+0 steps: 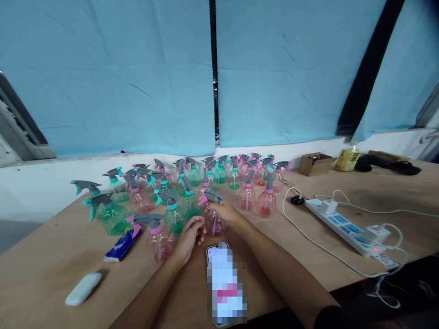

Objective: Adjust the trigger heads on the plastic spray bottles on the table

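Note:
Around the neck of a pink spray bottle (216, 226) with a grey and pink trigger head, my right hand (223, 211) has its fingers closed. That bottle stands upright on the table. Just left of it, my left hand (191, 235) is loosely curled, fingertips slightly apart, with nothing visible in it. Another pink spray bottle (161, 242) stands against the left side of this hand, partly hidden. Behind both hands are green spray bottles (174, 218) and several more pink and green ones in rough rows. A phone (224, 288) with a blurred screen lies between my forearms.
On the left lie a blue packet (121, 246) and a white case (83, 289). A power strip (343, 228) with chargers and loose white cables (308, 235) occupies the right. Farther back are a small cardboard box (313, 167) and a yellow-labelled bottle (347, 158). Blue sheeting covers the window.

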A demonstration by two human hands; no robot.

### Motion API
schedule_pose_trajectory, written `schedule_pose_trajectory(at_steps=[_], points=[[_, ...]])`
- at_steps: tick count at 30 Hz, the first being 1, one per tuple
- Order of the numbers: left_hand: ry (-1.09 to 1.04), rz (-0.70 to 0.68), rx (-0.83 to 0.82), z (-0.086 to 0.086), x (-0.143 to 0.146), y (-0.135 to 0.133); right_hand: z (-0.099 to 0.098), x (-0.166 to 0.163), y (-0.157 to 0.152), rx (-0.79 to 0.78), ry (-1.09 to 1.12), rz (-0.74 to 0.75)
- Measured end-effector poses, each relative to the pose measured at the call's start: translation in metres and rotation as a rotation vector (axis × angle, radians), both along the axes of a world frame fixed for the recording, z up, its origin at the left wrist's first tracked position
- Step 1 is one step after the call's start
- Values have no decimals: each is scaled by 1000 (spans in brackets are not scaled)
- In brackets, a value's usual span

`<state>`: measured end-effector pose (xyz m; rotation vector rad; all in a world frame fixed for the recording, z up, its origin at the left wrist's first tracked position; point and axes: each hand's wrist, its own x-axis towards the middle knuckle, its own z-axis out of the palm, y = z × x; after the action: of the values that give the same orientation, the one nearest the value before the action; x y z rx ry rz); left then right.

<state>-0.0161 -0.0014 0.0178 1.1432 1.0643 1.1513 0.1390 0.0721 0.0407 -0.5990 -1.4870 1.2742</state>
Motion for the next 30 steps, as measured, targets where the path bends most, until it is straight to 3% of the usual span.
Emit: schedule_pose_trajectory(at_steps=[3,9,16,22,30], points=[[14,-1,-4,0,0,0,-4,1,9,8,-3,-143],[19,9,-2,2,2,-1,-14,17,27,-69,69,-574],[5,7,-3,4,2,-3,-25,28,33,-93,-39,-736],[16,-2,-2,-1,1,0,-18,22,19,223,-88,-933],[12,-2,12,-4,0,1,-32,25,19,507,-392,-932]])
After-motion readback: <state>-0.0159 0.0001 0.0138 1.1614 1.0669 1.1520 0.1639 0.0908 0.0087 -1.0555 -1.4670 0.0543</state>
